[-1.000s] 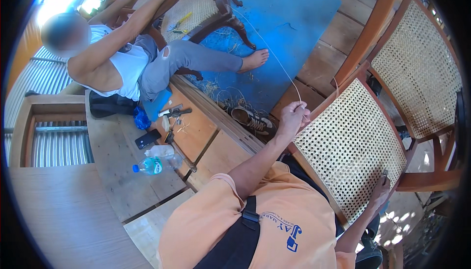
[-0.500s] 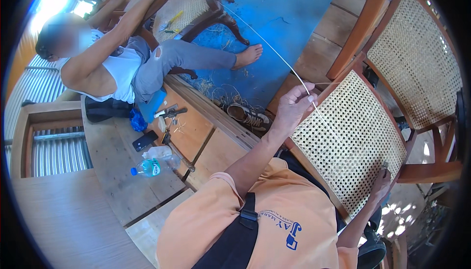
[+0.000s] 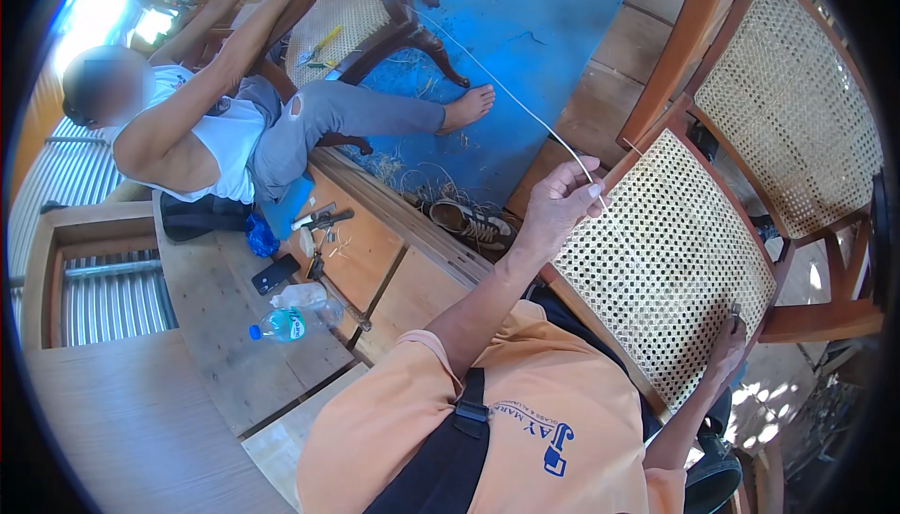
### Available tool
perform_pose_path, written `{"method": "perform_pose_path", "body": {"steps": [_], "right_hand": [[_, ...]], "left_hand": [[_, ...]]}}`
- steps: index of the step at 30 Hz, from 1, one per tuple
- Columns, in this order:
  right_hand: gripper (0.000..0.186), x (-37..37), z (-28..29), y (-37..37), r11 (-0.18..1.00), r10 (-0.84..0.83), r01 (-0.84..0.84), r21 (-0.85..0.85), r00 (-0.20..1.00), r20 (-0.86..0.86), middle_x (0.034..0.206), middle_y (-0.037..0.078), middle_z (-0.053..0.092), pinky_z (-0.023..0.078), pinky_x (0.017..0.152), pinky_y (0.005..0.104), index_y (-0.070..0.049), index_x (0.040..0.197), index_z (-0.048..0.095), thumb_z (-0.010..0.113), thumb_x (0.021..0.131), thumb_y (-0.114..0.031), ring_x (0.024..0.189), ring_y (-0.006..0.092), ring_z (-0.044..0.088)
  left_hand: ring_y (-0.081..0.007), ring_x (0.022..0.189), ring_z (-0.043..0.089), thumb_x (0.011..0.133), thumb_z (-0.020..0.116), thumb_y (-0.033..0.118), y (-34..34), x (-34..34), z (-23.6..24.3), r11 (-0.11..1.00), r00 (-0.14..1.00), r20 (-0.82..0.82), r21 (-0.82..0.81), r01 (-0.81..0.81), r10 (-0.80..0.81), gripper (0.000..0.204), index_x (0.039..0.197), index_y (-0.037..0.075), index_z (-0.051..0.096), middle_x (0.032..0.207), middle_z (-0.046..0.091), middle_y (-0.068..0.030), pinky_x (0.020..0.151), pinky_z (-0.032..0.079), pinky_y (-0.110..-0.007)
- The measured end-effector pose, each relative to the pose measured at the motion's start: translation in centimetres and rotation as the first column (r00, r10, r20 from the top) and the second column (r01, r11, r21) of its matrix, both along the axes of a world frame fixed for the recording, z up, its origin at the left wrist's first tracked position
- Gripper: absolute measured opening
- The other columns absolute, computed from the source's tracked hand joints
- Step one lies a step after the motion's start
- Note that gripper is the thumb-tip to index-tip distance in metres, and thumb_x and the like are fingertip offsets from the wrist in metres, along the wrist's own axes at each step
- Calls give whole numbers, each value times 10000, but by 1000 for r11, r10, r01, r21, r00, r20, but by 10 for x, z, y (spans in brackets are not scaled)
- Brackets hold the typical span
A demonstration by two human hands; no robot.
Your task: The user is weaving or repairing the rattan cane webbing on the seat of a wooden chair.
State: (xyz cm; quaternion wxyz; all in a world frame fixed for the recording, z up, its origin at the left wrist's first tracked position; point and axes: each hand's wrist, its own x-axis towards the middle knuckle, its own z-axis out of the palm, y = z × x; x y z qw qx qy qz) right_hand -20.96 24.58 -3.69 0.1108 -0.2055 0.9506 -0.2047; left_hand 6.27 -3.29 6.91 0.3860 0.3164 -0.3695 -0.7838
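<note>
My left hand point(image 3: 562, 203) pinches a long pale cane strand point(image 3: 525, 106) between thumb and fingertips, above the left edge of a woven cane seat point(image 3: 670, 261). Beyond the fingers, the strand bows away toward the far left over a blue mat. Its near end runs down onto the weave, where it is hard to follow. My right hand point(image 3: 726, 353) is closed at the seat's right edge, around a small metal tool point(image 3: 735, 310) whose tip rests at the weave. The kind of tool is too small to tell. A brown wooden frame point(image 3: 600, 345) surrounds the seat.
The chair's cane back point(image 3: 792, 106) rises at the right. On the left, a person point(image 3: 202, 139) sits beside another cane chair point(image 3: 342, 22). A hammer point(image 3: 342, 298), phone point(image 3: 275, 273), plastic bottle point(image 3: 281, 325) and shoe point(image 3: 469, 223) lie nearby. A blue mat point(image 3: 525, 7) covers the floor.
The strand shifts slightly in my left hand, and a thin end seen beyond the fingers earlier no longer stretches there. Both hands stay nearly in place; the view tilts a little.
</note>
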Motion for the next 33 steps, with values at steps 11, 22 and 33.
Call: {"method": "perform_pose_path", "body": {"steps": [11, 22, 33], "right_hand": [[314, 3, 2, -3, 1000, 2, -2, 12, 1000, -27, 903, 204, 607, 453, 702, 397, -10, 973, 595, 469, 846, -269, 790, 355, 588], [331, 5, 8, -3, 999, 9, -9, -37, 1000, 14, 875, 215, 596, 432, 705, 401, 5, 936, 584, 451, 829, -278, 779, 367, 569], [334, 5, 13, -4, 1000, 5, -5, -17, 1000, 18, 842, 201, 606, 434, 688, 395, -1, 949, 600, 473, 825, -284, 722, 337, 574]], "left_hand": [[-59, 598, 556, 839, 554, 71, -3, -3, 1, 986, 959, 227, -57, -158, 167, 189, 1016, 10, 531, 729, 564, -16, 527, 454, -179], [-72, 622, 574, 851, 533, 81, -6, -1, 3, 986, 947, 280, -97, -136, 159, 202, 1039, 16, 500, 767, 575, -42, 523, 453, -174], [-92, 599, 580, 882, 501, 180, -19, 2, 12, 986, 933, 328, -121, -115, 149, 153, 901, 34, 543, 699, 583, -39, 519, 447, -189]]}}
